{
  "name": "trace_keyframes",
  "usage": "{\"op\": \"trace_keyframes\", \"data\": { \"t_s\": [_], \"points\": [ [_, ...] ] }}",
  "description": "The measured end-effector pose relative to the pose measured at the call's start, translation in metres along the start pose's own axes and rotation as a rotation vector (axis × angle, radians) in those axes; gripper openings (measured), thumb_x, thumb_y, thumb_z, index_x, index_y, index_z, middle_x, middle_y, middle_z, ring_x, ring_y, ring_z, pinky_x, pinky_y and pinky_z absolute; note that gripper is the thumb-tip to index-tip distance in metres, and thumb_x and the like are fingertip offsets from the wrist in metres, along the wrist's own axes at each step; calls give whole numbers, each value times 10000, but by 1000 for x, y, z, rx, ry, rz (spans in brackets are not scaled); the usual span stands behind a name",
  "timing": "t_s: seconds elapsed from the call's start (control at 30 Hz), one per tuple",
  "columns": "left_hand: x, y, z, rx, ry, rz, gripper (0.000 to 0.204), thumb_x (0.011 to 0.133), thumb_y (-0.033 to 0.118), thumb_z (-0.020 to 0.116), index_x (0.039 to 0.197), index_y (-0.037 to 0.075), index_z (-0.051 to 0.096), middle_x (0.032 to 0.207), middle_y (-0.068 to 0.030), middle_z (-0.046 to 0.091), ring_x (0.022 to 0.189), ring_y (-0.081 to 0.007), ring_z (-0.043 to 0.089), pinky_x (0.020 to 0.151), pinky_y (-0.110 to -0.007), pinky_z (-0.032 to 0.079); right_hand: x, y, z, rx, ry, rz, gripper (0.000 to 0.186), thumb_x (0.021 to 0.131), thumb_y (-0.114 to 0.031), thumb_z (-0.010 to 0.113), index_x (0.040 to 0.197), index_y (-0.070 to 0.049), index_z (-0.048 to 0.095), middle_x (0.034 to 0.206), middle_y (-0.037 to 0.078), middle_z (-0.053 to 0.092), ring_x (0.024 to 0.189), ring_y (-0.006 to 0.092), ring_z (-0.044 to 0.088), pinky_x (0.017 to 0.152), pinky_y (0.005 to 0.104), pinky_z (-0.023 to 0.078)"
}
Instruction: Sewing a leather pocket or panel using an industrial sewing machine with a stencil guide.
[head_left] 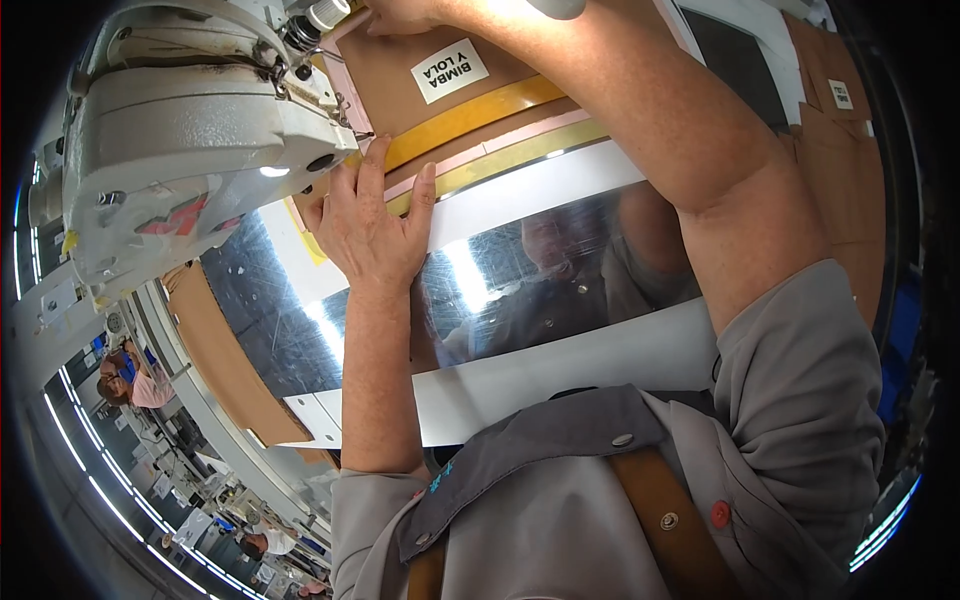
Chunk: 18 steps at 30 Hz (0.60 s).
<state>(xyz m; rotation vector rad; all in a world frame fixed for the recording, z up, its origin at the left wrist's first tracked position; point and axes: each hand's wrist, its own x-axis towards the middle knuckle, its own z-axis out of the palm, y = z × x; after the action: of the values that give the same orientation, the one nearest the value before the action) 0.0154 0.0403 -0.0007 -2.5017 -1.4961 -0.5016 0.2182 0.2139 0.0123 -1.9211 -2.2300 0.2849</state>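
Brown panel lies at top centre, next to the sewing machine, its near-left corner by the needle area; white printed label sits on it, text upside down from the wearer's side; mustard strip runs slantwise across the panel's near side, rising to the right; pink edging and a paler yellow band run along nearer the wearer.

Left hand is palm down on the near-left part of the work, just beside the machine head; fingers apart, pressing rather than pinching; index tip at the mustard strip's left end, thumb over the pink and pale bands. Right hand is at the panel's far-left edge, cut by the top of the view; fingers bent there, can't tell whether they grip anything; its forearm passes over the panel's right side.

Nearer the wearer: white surface with a shiny metal plate reflecting the person; brown piece left of the plate; more brown pieces far right, one with a small white label; co-worker in pink in the left background, below the machine in view; strip lights farther left.
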Motion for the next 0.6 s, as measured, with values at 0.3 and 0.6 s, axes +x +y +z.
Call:
{"op": "trace_keyframes", "data": {
  "t_s": [0.3, 0.6],
  "points": [
    [-7, 0, -3, 57, 19, -41, 536, 865, 571, 699, 1246, 194, 706, 1062, -59, 644, 1049, -218, 618, 923, -439, 382, -39, -7, 0, -100, 566, -447, 199, 796, -204, 697, 892, -39, 753, 921, 167, 737, 924, 335, 711, 853, 438, 561],
    [-9, 1, -7, -35, 36, -49, 479, 888, 488, 706, 1195, 120, 689, 986, -65, 696, 940, -252, 676, 843, -428, 421, -92, 6, 25, 133, 194, -609, 433, 905, -484, 734, 1237, -206, 731, 1375, -14, 656, 1419, 214, 474, 1219, 418, 332]
  ]
}}
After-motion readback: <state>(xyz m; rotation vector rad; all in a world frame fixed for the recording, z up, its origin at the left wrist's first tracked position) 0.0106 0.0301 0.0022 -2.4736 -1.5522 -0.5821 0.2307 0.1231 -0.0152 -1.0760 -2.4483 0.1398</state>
